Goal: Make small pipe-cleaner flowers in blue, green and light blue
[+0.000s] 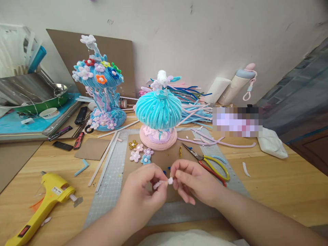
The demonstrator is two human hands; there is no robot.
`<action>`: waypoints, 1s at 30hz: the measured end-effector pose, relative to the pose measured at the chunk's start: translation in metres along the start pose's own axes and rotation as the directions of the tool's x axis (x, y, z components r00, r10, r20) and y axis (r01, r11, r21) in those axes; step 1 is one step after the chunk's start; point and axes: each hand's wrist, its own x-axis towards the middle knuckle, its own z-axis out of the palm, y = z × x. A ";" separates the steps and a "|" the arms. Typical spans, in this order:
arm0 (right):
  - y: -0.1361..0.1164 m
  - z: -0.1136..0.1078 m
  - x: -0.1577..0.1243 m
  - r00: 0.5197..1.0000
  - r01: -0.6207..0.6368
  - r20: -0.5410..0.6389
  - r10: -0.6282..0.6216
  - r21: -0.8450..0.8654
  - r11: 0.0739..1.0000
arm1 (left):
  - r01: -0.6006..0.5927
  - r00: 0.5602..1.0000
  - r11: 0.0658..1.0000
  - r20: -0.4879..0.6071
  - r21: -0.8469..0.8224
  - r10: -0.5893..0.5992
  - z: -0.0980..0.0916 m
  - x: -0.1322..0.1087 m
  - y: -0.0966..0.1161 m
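Note:
My left hand (pixel 143 191) and my right hand (pixel 191 181) meet over a brown cardboard sheet (pixel 164 159), both pinching one small piece of pale pink pipe cleaner (pixel 164 182). Just beyond them stands a turquoise pipe-cleaner dome (pixel 159 109) on a pink round base (pixel 158 138), topped with a white figure. Small pipe-cleaner flowers (pixel 140 154) lie before the base. Scissors with red and yellow handles (pixel 210 163) lie right of my right hand.
A yellow glue gun (pixel 43 205) lies at the front left. A taller blue flowered pipe-cleaner sculpture (pixel 101 89) stands at the back left. Loose pipe cleaners (pixel 194 102) are piled behind the dome. A grey cutting mat (pixel 112 177) lies under the cardboard. A bottle (pixel 237 85) leans on the wall.

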 end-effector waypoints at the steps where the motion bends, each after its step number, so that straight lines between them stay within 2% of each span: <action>1: 0.001 0.001 0.001 0.998 -0.049 0.034 0.045 0.107 0.993 | -0.175 0.982 0.977 -0.055 0.123 0.183 0.000 -0.002 -0.002; 3: 0.003 0.004 0.001 0.980 -0.172 0.148 0.135 0.274 0.946 | -0.413 0.895 0.865 -0.046 0.285 0.443 0.000 -0.004 -0.007; 4: 0.004 0.006 0.001 0.967 -0.223 0.195 0.165 0.327 0.918 | -0.476 0.859 0.816 -0.024 0.329 0.511 -0.001 -0.005 -0.010; 6: 0.003 0.007 -0.001 0.953 -0.274 0.235 0.191 0.400 0.874 | -0.525 0.826 0.758 0.018 0.387 0.563 -0.002 -0.007 -0.014; 13: -0.003 0.004 -0.003 0.925 -0.367 0.293 0.244 0.513 0.776 | -0.566 0.791 0.662 0.098 0.491 0.604 -0.005 -0.008 -0.013; 20: 0.003 0.002 -0.001 0.943 -0.322 0.234 0.237 0.466 0.824 | -0.591 0.767 0.575 0.173 0.566 0.618 -0.006 -0.008 -0.011; 30: 0.007 -0.005 0.000 0.918 -0.397 0.220 0.331 0.460 0.795 | -0.646 0.730 0.487 0.290 0.588 0.619 -0.012 -0.004 -0.006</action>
